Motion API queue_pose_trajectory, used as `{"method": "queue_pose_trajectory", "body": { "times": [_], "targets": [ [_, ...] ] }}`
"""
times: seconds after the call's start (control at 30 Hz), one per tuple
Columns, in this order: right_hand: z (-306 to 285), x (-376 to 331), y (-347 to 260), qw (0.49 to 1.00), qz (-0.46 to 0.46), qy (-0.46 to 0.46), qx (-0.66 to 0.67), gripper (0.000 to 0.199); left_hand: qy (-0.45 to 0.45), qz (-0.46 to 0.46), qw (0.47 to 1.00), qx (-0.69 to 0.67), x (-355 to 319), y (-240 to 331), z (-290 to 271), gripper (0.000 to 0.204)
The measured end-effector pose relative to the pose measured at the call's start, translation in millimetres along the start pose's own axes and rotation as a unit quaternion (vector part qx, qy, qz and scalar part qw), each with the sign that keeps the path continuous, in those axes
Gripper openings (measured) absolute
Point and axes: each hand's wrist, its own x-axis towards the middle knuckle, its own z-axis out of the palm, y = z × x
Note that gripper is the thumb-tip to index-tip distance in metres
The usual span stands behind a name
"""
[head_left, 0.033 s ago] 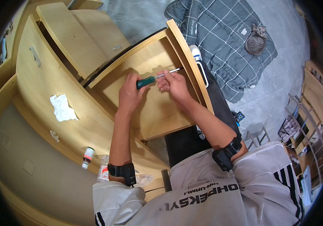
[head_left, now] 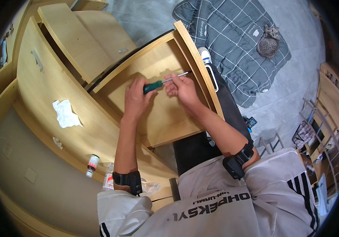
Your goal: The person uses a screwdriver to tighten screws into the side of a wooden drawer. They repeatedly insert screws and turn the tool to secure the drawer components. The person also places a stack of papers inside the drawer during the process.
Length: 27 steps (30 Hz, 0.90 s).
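While the left hand [head_left: 136, 98] grips the green screwdriver [head_left: 162, 82], right hand [head_left: 181, 87] pinching its shaft (over the drawer [head_left: 169, 122])

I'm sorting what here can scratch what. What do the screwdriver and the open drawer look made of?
The screwdriver: green handle, smooth and slightly glossy, probably plastic; thin grey shaft with a bright glint, likely steel. The left hand grips the handle, and the right hand pinches the shaft. The drawer: pale yellow-tan panels with faint grain and a matte face, so wood or wood-look laminate; which one is unclear.

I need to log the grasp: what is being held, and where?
A screwdriver: left hand on its green handle, right hand pinching the metal shaft.
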Motion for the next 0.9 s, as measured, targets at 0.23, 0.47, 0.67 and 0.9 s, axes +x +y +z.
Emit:
{"method": "queue_pose_trajectory", "body": {
  "times": [0.23,0.47,0.67,0.9],
  "targets": [
    [-8.5,4.6,4.8,1.0,-0.013,-0.001,0.019,0.037,-0.094,0.005,0.994,-0.049,-0.6,-5.9,0.7,0.03],
    [-11.0,5.5,4.4,1.0,0.01,0.004,0.002,0.038,-0.098,-0.019,0.993,-0.057,-7.7,-8.3,2.9,0.032],
    [-12.4,8.0,5.2,1.0,-0.012,0.006,0.001,0.04,-0.085,-0.037,0.988,-0.124,-7.8,-6.4,4.5,0.03],
    [-7.1,4.4,1.6,0.999,0.004,0.022,0.025,0.039,-0.088,-0.073,0.99,-0.085,-8.1,-0.2,4.5,0.023]
  ]
}}
